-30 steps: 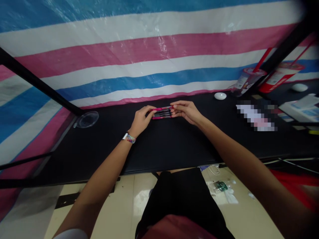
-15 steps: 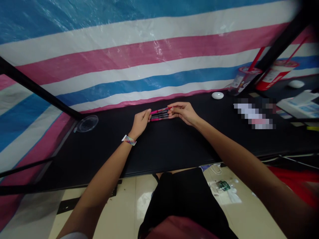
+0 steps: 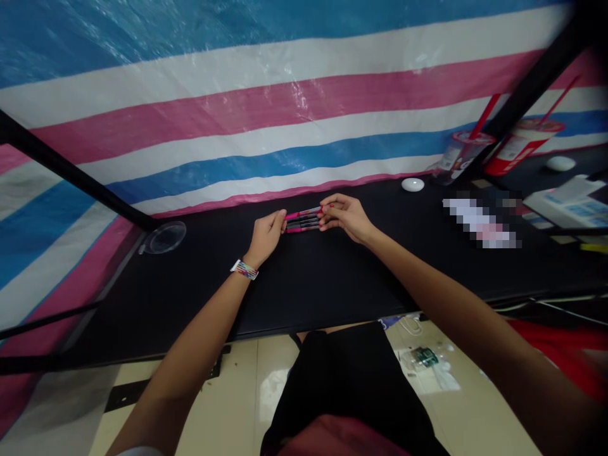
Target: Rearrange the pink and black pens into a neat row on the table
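Several slim pens [image 3: 303, 221], pink and dark grey, lie side by side in a flat row between my hands, over the black table [image 3: 304, 285]. My left hand [image 3: 266, 235] is closed on their left ends, thumb on top. At the other end, the fingers of my right hand [image 3: 346, 217] pinch the pens, mostly around the top one, which has a red tip. The exact number of pens and their hidden ends cannot be made out. A colourful woven band [image 3: 244, 269] circles my left wrist.
A clear round lid [image 3: 165, 237] lies at the table's left. Toward the right are a white oval object [image 3: 413, 184], a clear cup [image 3: 462, 155] with a red straw, a red-and-white cup [image 3: 522, 145] and a white box [image 3: 567, 202]. A striped sheet [image 3: 285, 101] hangs behind.
The view has shifted slightly. My right fingers have opened a little around the right ends of the pens; my left hand keeps its hold.
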A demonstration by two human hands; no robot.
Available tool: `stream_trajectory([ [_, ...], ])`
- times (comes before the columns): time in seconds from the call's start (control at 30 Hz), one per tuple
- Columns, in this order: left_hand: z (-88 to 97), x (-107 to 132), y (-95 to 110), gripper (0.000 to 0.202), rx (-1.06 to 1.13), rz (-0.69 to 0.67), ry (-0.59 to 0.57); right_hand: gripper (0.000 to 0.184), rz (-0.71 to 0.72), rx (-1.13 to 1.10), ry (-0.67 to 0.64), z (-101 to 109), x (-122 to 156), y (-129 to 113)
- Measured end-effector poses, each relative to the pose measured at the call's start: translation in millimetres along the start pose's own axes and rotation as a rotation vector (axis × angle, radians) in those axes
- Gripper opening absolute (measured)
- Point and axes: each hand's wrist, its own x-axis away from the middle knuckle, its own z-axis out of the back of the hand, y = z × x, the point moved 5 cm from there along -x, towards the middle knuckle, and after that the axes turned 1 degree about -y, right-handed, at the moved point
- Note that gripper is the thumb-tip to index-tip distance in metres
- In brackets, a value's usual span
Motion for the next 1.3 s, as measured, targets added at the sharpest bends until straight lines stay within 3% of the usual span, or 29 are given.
stream_trajectory([
  [0.1, 0.4, 0, -5, 0.062, 0.054, 0.035, 0.019, 0.041, 0.004, 0.007, -0.009, -1, 0, 0],
  [0.23, 0.7, -2, -3, 0.026, 0.185, -0.031, 0.021, 0.038, -0.001, 0.016, 0.04, 3, -1, 1],
  [0.37, 0.5, -4, -4, 0.034, 0.159, 0.004, 0.018, 0.035, -0.008, 0.003, 0.05, 6, -2, 1],
  [0.53, 0.8, -4, -4, 0.021, 0.213, 0.005, 0.037, 0.032, -0.009, -0.005, 0.072, 8, -3, 0],
  [0.63, -0.6, -4, -7, 0.032, 0.174, 0.016, 0.026, 0.031, -0.023, -0.007, 0.075, 9, -4, 2],
  [0.7, -1.6, -5, -10, 0.019, 0.231, 0.018, 0.031, 0.032, -0.026, -0.015, 0.082, 10, -4, 3],
  [0.83, -3.7, -6, -15, 0.014, 0.235, 0.005, 0.017, 0.027, -0.032, -0.017, 0.109, 14, -5, 4],
  [1.3, 0.7, -7, -13, 0.016, 0.202, 0.006, 0.041, 0.018, -0.062, -0.06, 0.113, 15, -6, 8],
])
